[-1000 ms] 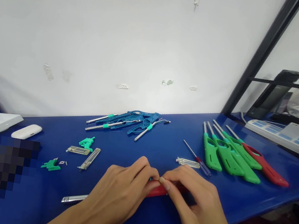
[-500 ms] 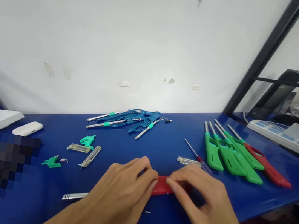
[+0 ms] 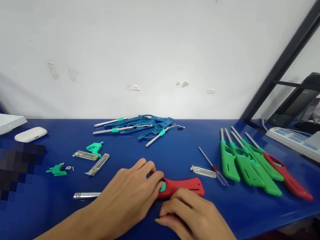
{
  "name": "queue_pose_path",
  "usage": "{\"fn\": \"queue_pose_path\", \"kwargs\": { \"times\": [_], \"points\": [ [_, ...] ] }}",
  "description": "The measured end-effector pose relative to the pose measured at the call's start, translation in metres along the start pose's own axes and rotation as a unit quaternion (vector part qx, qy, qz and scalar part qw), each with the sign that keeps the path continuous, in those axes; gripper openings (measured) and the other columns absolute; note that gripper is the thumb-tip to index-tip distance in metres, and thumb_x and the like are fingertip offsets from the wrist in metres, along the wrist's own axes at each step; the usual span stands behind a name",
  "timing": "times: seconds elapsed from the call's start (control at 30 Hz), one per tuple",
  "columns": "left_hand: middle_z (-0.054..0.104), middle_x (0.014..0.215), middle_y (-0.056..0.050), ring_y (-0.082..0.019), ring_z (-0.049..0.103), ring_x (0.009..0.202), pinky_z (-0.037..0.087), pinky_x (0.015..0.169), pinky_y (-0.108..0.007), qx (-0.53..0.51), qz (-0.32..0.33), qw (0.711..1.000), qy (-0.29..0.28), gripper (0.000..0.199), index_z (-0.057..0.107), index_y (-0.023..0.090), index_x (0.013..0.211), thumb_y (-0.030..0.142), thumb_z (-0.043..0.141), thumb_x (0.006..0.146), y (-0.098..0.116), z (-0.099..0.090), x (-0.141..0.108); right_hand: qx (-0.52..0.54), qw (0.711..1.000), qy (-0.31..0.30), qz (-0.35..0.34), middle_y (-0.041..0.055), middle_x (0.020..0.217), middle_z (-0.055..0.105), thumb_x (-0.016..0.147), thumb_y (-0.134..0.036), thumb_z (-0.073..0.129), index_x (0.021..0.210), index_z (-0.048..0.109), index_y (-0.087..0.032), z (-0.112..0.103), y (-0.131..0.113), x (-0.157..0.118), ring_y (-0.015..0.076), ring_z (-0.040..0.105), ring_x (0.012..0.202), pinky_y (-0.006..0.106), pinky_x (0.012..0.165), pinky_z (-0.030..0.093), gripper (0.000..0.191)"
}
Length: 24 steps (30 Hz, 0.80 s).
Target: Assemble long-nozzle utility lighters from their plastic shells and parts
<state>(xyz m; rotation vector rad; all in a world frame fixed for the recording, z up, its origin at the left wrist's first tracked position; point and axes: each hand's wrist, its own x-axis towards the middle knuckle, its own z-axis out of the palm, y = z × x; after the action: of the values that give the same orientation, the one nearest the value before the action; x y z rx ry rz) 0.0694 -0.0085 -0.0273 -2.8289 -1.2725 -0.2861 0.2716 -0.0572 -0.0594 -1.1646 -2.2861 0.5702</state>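
A red long-reach lighter (image 3: 187, 185) with a teal trigger and a metal tube (image 3: 86, 195) lies across the blue table in front of me. My left hand (image 3: 132, 193) is wrapped over its middle, hiding part of the tube and body. Just in front of the red handle, my right hand (image 3: 188, 223) has its fingertips pinched down at the tabletop. Whatever is between those fingertips is hidden. Beyond the hands are a clear fuel tank (image 3: 204, 171) and a screwdriver (image 3: 214, 169) with a see-through handle.
Several green lighters (image 3: 250, 168) and another red lighter (image 3: 288, 178) lie at the right. Blue casing halves (image 3: 155, 127) with metal tubes are piled near the wall. Teal trigger parts (image 3: 57, 169) and clear tanks (image 3: 99, 164) lie left, near a white case (image 3: 31, 134).
My right hand has left the red handle and come down nearer to me, where a small metal pin lay; the pin no longer shows. My left hand stays on the lighter.
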Motion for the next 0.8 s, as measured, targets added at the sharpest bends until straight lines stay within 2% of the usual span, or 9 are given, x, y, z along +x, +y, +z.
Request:
{"fn": "queue_pose_path", "kwargs": {
  "times": [0.23,0.37,0.47,0.57,0.7,0.8],
  "points": [
    [0.065,0.112,-0.007,-0.028,0.062,0.103,0.056,0.073,-0.042,-0.005,-0.013,1.0,0.01,0.035,0.056,0.025,0.134,0.032,0.032,0.109,-0.002,0.001,-0.003,0.035,0.999,0.027,0.023,-0.0077,0.109,0.069,0.108,-0.032,0.049,0.106,0.066,-0.032,-0.006,0.004,-0.001,0.0089,0.064,0.1,0.019,0.096,0.042,0.018],
    [0.062,0.112,-0.007,-0.029,0.062,0.101,0.055,0.073,-0.045,-0.033,-0.016,0.999,0.003,0.032,0.059,0.025,0.127,0.038,0.039,0.107,0.0,-0.001,-0.005,0.039,0.998,0.019,0.047,-0.0106,0.113,0.069,0.107,-0.038,0.053,0.109,0.067,-0.036,-0.011,0.008,-0.003,0.0079,0.063,0.106,0.017,0.1,0.039,0.014],
    [0.06,0.111,-0.007,-0.029,0.061,0.1,0.055,0.073,-0.045,-0.041,-0.016,0.999,-0.005,0.028,0.061,0.024,0.123,0.037,0.044,0.104,0.001,-0.001,-0.006,0.046,0.997,-0.007,0.057,-0.0086,0.102,0.067,0.1,-0.042,0.064,0.104,0.068,-0.034,-0.014,0.008,-0.002,0.0085,0.062,0.091,0.018,0.088,0.044,0.01],
    [0.059,0.112,-0.007,-0.03,0.061,0.101,0.054,0.073,-0.046,-0.045,-0.014,0.999,-0.013,0.026,0.061,0.024,0.121,0.037,0.046,0.103,0.0,0.0,-0.006,0.053,0.996,-0.014,0.066,-0.0063,0.097,0.063,0.101,-0.036,0.064,0.096,0.065,-0.029,-0.013,0.006,0.0,0.0089,0.06,0.085,0.019,0.081,0.044,0.008],
    [0.059,0.114,-0.007,-0.03,0.06,0.104,0.053,0.073,-0.045,-0.051,-0.017,0.998,-0.025,0.022,0.061,0.024,0.116,0.035,0.047,0.103,0.0,-0.002,-0.006,0.046,0.997,-0.037,0.053,-0.005,0.106,0.063,0.105,-0.023,0.053,0.099,0.06,-0.027,-0.009,0.002,0.0,0.0111,0.06,0.096,0.021,0.088,0.043,0.011],
    [0.059,0.115,-0.007,-0.03,0.06,0.105,0.053,0.074,-0.045,-0.054,-0.021,0.998,-0.026,0.021,0.06,0.023,0.117,0.033,0.049,0.102,0.0,-0.003,-0.005,0.048,0.998,-0.028,0.039,-0.0053,0.105,0.065,0.105,-0.021,0.053,0.099,0.06,-0.027,-0.009,0.001,0.0,0.0108,0.061,0.096,0.02,0.088,0.043,0.011]
  ]
}}
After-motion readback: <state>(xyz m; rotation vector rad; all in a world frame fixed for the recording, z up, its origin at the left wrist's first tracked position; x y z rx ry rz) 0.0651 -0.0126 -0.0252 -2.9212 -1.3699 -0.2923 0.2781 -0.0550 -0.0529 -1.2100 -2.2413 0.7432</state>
